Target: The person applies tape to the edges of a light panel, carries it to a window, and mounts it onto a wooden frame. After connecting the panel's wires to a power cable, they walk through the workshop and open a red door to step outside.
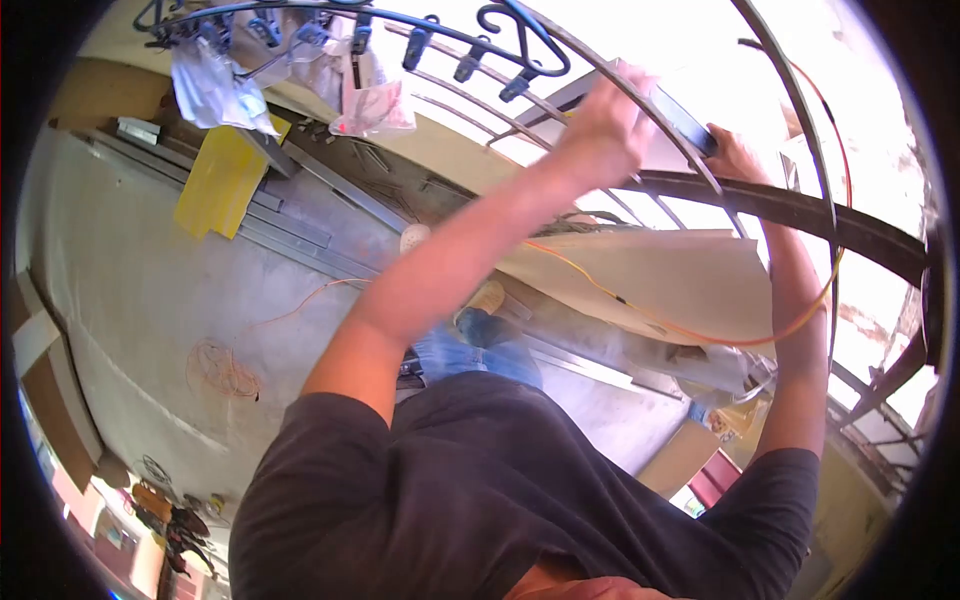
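Observation:
Both arms reach up to the window grille. My left hand is curled at its bars, slightly blurred; bright light hides what its fingers hold, if anything. Beyond the bars, my right hand grips the lower end of a flat grey-blue bar-shaped piece, thumb at its edge. That piece slants from near my left hand down to my right. Its full shape is hidden by glare and the grille. A blue clip hanger hangs to the left of my hands.
Bagged items and a white cloth hang from the clips. Metal profiles and a yellow sheet lie on the floor. An orange-yellow cable droops beside my right arm. Tangled thin wire lies at left. A pale board is below the grille.

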`<state>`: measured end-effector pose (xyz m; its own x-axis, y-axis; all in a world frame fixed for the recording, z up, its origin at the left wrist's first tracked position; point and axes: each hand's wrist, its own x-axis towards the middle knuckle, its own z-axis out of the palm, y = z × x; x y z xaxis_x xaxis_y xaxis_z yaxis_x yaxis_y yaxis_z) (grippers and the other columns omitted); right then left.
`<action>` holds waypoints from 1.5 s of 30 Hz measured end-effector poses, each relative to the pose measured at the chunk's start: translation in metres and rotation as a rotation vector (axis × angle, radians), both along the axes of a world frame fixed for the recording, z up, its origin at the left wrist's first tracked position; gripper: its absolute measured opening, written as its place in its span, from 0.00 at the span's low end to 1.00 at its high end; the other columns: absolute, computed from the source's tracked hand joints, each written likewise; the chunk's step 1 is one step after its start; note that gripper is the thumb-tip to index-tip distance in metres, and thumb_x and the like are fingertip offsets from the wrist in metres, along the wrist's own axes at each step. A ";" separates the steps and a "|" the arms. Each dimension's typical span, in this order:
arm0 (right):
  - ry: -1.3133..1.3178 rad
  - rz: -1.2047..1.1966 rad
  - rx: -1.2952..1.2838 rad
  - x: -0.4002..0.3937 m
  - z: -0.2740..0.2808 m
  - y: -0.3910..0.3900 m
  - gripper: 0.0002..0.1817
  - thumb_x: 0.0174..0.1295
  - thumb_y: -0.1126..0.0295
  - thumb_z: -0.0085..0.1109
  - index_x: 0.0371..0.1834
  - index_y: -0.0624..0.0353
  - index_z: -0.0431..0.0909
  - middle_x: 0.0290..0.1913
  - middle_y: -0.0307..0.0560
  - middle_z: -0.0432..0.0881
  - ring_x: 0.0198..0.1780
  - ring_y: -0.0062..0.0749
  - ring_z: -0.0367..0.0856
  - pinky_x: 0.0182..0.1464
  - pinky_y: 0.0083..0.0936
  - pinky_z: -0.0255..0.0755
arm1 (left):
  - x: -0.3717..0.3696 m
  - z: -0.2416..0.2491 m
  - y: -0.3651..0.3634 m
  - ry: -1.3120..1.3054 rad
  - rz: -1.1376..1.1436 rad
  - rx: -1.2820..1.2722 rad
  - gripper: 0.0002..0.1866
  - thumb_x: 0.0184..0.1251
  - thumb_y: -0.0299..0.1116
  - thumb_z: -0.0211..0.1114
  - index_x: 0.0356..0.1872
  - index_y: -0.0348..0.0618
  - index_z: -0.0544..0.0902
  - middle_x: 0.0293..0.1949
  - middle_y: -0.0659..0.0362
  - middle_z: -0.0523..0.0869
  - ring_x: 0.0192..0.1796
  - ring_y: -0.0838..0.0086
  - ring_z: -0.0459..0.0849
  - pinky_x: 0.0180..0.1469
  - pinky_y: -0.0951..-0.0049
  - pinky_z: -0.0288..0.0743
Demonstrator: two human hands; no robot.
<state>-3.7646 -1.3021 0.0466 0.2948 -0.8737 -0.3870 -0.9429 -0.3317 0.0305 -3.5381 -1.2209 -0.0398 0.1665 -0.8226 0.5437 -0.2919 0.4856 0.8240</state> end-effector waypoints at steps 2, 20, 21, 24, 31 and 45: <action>-0.007 -0.035 0.018 0.012 -0.006 -0.002 0.23 0.50 0.68 0.69 0.49 0.72 0.81 0.35 0.64 0.85 0.36 0.47 0.86 0.46 0.40 0.79 | 0.017 0.005 0.060 0.163 0.006 -0.059 0.14 0.63 0.25 0.63 0.50 0.38 0.79 0.46 0.47 0.84 0.53 0.53 0.82 0.58 0.63 0.74; 0.071 0.003 0.357 0.013 -0.054 -0.025 0.25 0.47 0.64 0.74 0.44 0.70 0.80 0.34 0.60 0.84 0.37 0.43 0.85 0.43 0.37 0.77 | 0.080 -0.193 0.045 0.329 0.126 0.609 0.08 0.65 0.26 0.64 0.43 0.35 0.82 0.36 0.56 0.88 0.39 0.76 0.86 0.44 0.73 0.79; 0.135 0.025 0.342 0.015 -0.056 -0.027 0.24 0.47 0.64 0.74 0.44 0.69 0.80 0.33 0.59 0.84 0.36 0.42 0.85 0.42 0.38 0.77 | 0.076 -0.203 0.038 0.300 0.084 0.582 0.08 0.64 0.26 0.64 0.43 0.35 0.82 0.36 0.53 0.88 0.39 0.72 0.87 0.44 0.72 0.80; 0.161 0.046 0.321 0.023 -0.056 -0.025 0.22 0.48 0.64 0.74 0.42 0.68 0.81 0.30 0.57 0.84 0.33 0.41 0.85 0.41 0.39 0.78 | 0.070 -0.215 0.041 0.215 0.068 0.569 0.09 0.63 0.25 0.64 0.43 0.34 0.82 0.38 0.50 0.88 0.40 0.66 0.89 0.43 0.69 0.82; 0.227 0.031 0.267 0.015 -0.079 -0.028 0.22 0.46 0.62 0.75 0.39 0.66 0.81 0.29 0.55 0.83 0.31 0.40 0.84 0.41 0.38 0.78 | 0.060 -0.191 0.099 0.139 0.030 0.878 0.12 0.62 0.27 0.66 0.46 0.35 0.81 0.40 0.48 0.88 0.42 0.63 0.89 0.47 0.69 0.81; 0.144 0.186 0.127 -0.009 -0.097 -0.033 0.34 0.42 0.62 0.75 0.53 0.69 0.79 0.36 0.60 0.85 0.38 0.48 0.84 0.45 0.38 0.77 | 0.003 -0.234 0.035 0.006 0.063 0.490 0.42 0.53 0.32 0.73 0.68 0.32 0.62 0.66 0.37 0.67 0.69 0.46 0.67 0.70 0.58 0.64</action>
<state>-3.7731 -1.3352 -0.0506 0.3797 -0.7513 -0.5398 -0.8545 -0.5084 0.1064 -3.5348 -1.1863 -0.2742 0.2256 -0.9697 0.0942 -0.3030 0.0221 0.9527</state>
